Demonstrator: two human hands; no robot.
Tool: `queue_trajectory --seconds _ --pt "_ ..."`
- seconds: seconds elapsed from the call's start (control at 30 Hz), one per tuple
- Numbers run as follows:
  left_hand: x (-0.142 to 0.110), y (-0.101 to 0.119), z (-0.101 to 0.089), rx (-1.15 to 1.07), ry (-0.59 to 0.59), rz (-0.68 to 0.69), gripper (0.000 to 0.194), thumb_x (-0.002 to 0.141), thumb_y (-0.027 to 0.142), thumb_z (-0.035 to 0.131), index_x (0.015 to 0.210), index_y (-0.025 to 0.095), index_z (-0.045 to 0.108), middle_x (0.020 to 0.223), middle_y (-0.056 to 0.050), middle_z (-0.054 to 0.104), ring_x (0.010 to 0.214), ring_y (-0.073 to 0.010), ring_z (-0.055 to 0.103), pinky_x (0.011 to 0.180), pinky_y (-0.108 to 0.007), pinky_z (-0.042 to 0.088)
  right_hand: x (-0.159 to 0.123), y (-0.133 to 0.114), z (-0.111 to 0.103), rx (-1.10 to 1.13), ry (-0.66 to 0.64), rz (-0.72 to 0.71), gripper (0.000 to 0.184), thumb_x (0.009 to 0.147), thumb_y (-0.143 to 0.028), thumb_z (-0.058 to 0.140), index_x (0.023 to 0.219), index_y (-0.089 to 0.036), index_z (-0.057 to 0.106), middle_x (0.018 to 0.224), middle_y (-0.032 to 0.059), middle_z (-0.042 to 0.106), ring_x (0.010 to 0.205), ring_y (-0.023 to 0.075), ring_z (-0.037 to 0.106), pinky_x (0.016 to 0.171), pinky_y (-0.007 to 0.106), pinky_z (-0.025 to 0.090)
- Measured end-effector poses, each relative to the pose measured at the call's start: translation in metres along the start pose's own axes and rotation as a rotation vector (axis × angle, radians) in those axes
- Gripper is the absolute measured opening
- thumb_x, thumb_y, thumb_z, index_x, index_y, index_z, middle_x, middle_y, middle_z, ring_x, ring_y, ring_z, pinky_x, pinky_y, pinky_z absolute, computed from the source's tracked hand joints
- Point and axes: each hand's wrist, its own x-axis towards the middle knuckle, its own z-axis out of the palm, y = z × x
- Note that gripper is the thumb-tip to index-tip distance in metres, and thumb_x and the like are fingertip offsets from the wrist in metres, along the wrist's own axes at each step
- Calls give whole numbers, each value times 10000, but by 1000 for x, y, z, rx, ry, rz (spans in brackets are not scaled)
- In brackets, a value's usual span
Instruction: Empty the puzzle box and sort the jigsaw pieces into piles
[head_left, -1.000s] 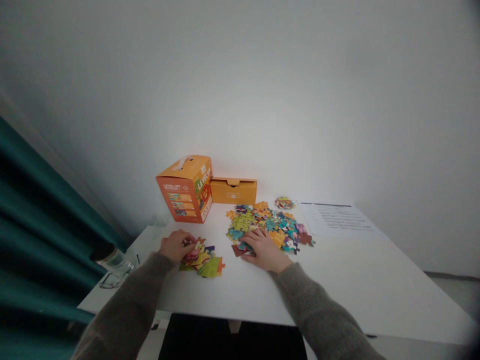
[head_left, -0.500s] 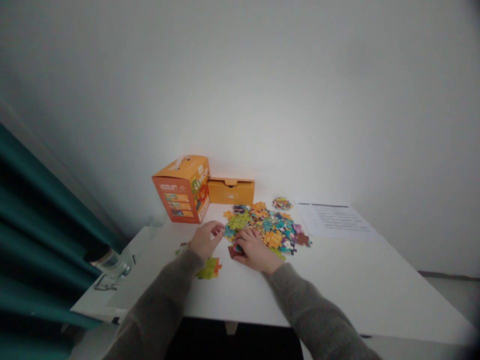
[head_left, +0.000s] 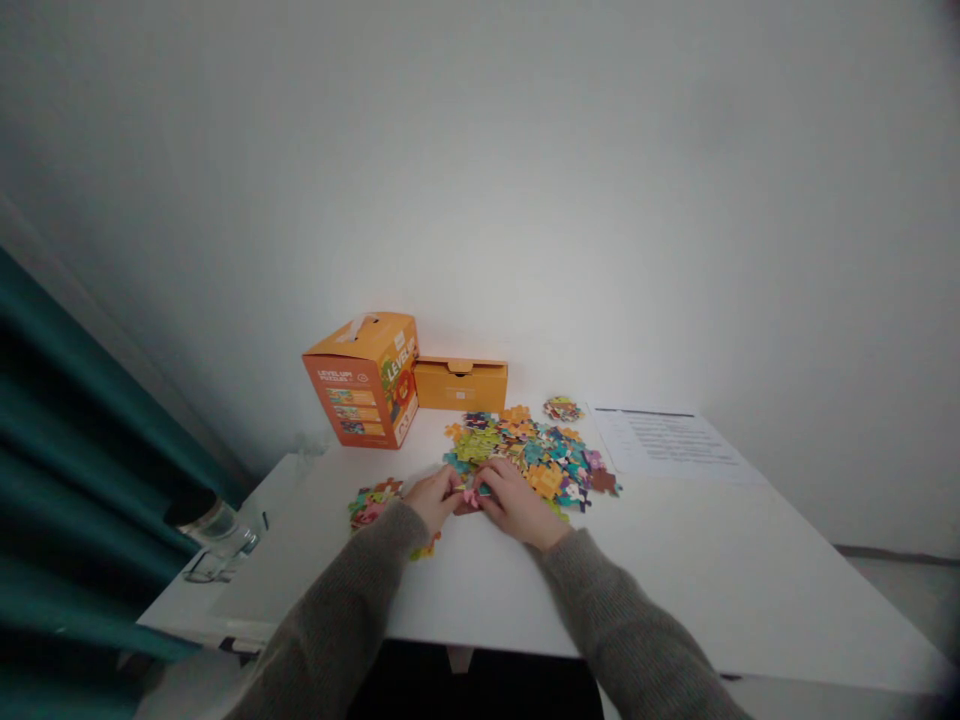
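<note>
My left hand (head_left: 435, 497) and my right hand (head_left: 519, 505) meet just in front of a heap of jigsaw pieces (head_left: 547, 480). Between their closed fingertips is a pinkish-red jigsaw piece (head_left: 469, 499); the fingers cover much of it, and whether it is one piece or two joined is too small to tell. A joined cluster of puzzle pieces (head_left: 367, 505), red, green and pink, lies left of my left hand, partly hidden behind that wrist and sleeve.
An orange puzzle box (head_left: 360, 380) stands at the back left, beside a lower orange carton (head_left: 461, 385). Behind the heap sits a small round pile of pieces (head_left: 562, 408). Printed sheets (head_left: 667, 440) lie to the right. A glass jar (head_left: 217, 525) and eyeglasses (head_left: 206, 568) are at the left edge.
My left hand has moved right and slightly down to meet the right hand, its fingers now closed at the pinkish-red piece. More of the cluster at left shows. The right hand stays nearly in place.
</note>
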Motion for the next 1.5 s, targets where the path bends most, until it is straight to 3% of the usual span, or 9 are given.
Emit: queue_trajectory --seconds 0.13,0.27,0.43,0.6,0.73,0.93,1.17,1.33,1.5 --pt "7 -7 -7 -243 139 51 117 805 307 568 855 207 535 616 57 520 560 -116 513 532 -221 356 -1 14 -6 -7 124 109 242 947 -90 387 1074 -203 559 1039 86 615 999 213 554 895 357 439" --pt "13 11 -9 -623 121 38 300 778 419 624 941 184 533 637 47 569 485 -102 518 475 -220 394 0 18 -13 -104 315 189 341 920 -92 397 1209 -187 551 1170 127 605 1121 255 518 972 424 388" --pt "19 31 7 -730 96 90 354 786 458 639 955 157 561 604 35 574 471 -108 527 456 -226 413 1 9 -16 295 426 335 222 987 -288 381 1019 -197 581 874 39 616 796 183 561 740 305 450" --pt "14 34 6 -390 207 229 349 905 379 502 1154 153 596 875 -69 663 745 -172 636 702 -322 533 3 7 -14 471 386 441 319 957 -390 431 709 -205 505 658 -16 507 627 145 468 588 253 381" --pt "6 39 -5 59 322 438 500 865 342 597 1340 210 514 1293 -124 553 1206 -267 507 1063 -440 404 4 8 -13 500 456 506 325 951 -418 417 725 -203 504 659 -17 499 614 139 449 567 244 377" --pt "2 43 -6 307 201 518 578 822 364 690 1354 222 514 1211 -112 574 1142 -285 496 1002 -439 419 2 2 -8 574 325 474 350 936 -462 448 691 -213 466 603 -39 430 561 129 398 518 236 347" --pt "-28 -8 -56 316 291 328 466 802 378 702 1235 224 624 1108 -99 557 1083 -273 510 978 -426 431 -1 -1 -8 609 264 410 304 967 -452 401 1004 -207 577 691 -24 507 608 146 479 557 247 399" --pt "-55 -61 -105 313 187 189 461 769 460 694 1168 231 665 1092 -70 575 1062 -255 531 976 -394 439 -2 -5 -8 436 176 347 291 975 -415 398 1041 -207 590 679 -21 507 597 153 479 565 255 395" --pt "-70 -88 -115 388 69 48 439 748 468 652 1122 239 688 1068 -72 625 1022 -268 577 920 -384 456 -2 -8 -13 363 177 303 281 977 -370 400 1057 -199 609 692 -11 526 623 160 497 599 265 411"
